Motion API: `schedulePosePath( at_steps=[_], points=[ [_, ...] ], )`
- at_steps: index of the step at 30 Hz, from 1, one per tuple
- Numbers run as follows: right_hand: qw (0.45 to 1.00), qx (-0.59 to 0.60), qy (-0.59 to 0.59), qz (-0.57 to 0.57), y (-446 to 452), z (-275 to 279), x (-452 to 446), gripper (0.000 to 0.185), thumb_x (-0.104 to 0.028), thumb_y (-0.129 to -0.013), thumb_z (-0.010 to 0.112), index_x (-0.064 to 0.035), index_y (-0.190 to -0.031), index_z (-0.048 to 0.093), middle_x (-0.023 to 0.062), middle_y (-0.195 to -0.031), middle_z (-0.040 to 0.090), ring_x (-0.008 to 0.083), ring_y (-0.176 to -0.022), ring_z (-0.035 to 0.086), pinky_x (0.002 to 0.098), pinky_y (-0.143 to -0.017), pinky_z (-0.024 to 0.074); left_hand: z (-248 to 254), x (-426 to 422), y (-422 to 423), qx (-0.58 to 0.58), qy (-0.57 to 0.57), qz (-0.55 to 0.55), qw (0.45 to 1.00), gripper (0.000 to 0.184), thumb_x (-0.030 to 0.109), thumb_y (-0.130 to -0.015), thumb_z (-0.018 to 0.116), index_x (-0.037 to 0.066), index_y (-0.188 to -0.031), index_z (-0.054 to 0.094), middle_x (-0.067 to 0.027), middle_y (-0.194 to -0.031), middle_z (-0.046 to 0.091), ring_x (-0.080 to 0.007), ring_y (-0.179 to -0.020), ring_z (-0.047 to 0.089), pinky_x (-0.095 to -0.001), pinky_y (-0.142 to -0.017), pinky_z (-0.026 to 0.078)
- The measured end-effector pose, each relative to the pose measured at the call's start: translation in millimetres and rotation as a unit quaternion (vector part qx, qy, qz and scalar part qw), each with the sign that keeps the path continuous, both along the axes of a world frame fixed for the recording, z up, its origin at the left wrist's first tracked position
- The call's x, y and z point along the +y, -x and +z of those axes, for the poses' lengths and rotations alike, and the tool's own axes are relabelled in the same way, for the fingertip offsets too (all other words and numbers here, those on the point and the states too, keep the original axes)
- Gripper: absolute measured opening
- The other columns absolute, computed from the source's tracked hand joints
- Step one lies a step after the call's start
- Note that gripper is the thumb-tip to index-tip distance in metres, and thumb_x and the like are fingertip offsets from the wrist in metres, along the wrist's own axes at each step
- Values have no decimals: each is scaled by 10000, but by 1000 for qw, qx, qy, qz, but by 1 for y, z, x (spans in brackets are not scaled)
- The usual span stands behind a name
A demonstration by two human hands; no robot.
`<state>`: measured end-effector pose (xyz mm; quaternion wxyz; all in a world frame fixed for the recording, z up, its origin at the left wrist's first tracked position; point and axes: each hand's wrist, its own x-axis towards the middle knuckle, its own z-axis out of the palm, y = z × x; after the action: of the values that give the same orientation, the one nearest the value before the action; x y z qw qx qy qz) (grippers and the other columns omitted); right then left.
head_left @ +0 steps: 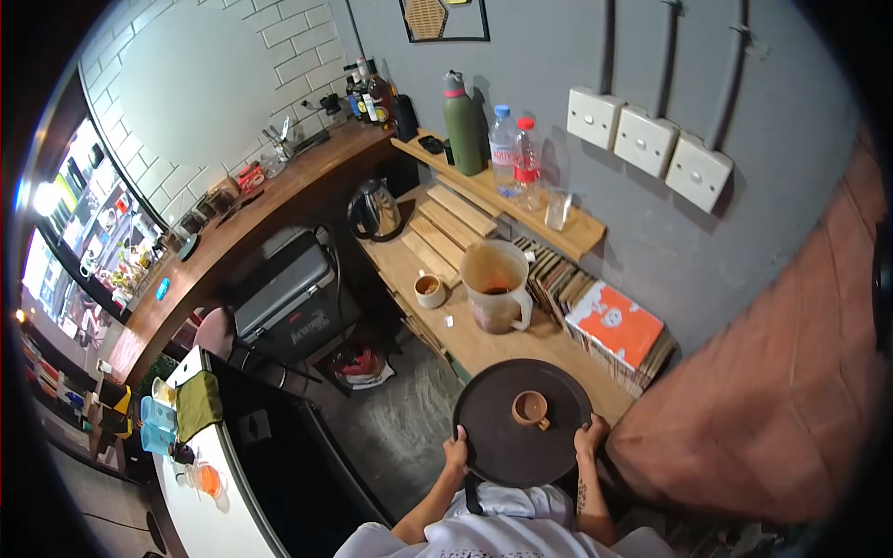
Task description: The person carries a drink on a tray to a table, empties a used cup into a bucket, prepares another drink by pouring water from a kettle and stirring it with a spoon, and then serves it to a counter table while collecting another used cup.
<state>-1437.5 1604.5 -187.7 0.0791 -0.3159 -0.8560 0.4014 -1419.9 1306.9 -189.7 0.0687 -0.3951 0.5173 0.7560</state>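
Observation:
Both of my hands grip a round dark brown tray by its rim, close in front of my body. My left hand is closed on the left edge, and my right hand on the right edge. A small brown cup with a handle stands on the tray, right of its middle. Just beyond the tray, on the wooden counter, are a large translucent plastic pitcher with some brown-orange residue inside and a small pale cup with brownish contents.
Magazines line the wall at right. Slatted wood and a kettle sit farther back. A narrow shelf holds a green bottle and plastic bottles. At left are a grey cooler box and a white-topped counter.

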Motion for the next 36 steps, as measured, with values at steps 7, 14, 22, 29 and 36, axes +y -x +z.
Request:
schedulePosePath(
  at_steps=[7, 14, 22, 29, 36],
  points=[
    [958, 124, -257, 44, 44, 23, 8, 339, 28, -742, 628, -10, -1078, 651, 180, -1059, 621, 383, -1096, 561, 486, -986, 421, -48, 18, 45, -23, -17, -20, 999, 641, 498, -957, 604, -84, -1223, 586, -179, -1130, 658, -266, -1043, 621, -420, -911, 508],
    [963, 42, 152, 219, 74, -6, 9, 246, 26, -839, 615, -24, -1076, 657, 90, -872, 633, 180, -774, 632, 327, -694, 516, -46, 37, 82, -74, 6, -26, 997, 679, 527, -952, 598, -118, -1164, 611, -157, -1058, 669, -241, -965, 619, -402, -855, 514],
    [863, -81, 425, 262, 78, 10, 16, 112, -73, -962, 600, 11, -1032, 627, 22, -816, 620, 76, -674, 591, 230, -592, 488, -25, 39, 92, -137, 86, -70, 984, 722, 572, -937, 594, -113, -1165, 614, -133, -1037, 670, -232, -925, 622, -373, -809, 513],
    [838, -114, 446, 292, 88, 26, -4, 200, -161, -1015, 556, -44, -862, 608, 10, -702, 571, 83, -604, 557, 235, -548, 454, -32, -2, 90, -34, 21, -248, 968, 784, 614, -920, 584, -12, -1377, 463, -185, -1278, 597, -255, -1173, 567, -377, -995, 457],
    [778, -225, 394, 435, 119, 70, -59, 239, -170, -1012, 567, -38, -817, 604, 4, -673, 550, 86, -585, 534, 236, -527, 441, 3, -73, 50, 1, 115, -279, 953, 600, 478, -961, 609, 43, -1357, 494, -173, -1167, 640, -233, -1104, 598, -362, -940, 485]
  ],
)
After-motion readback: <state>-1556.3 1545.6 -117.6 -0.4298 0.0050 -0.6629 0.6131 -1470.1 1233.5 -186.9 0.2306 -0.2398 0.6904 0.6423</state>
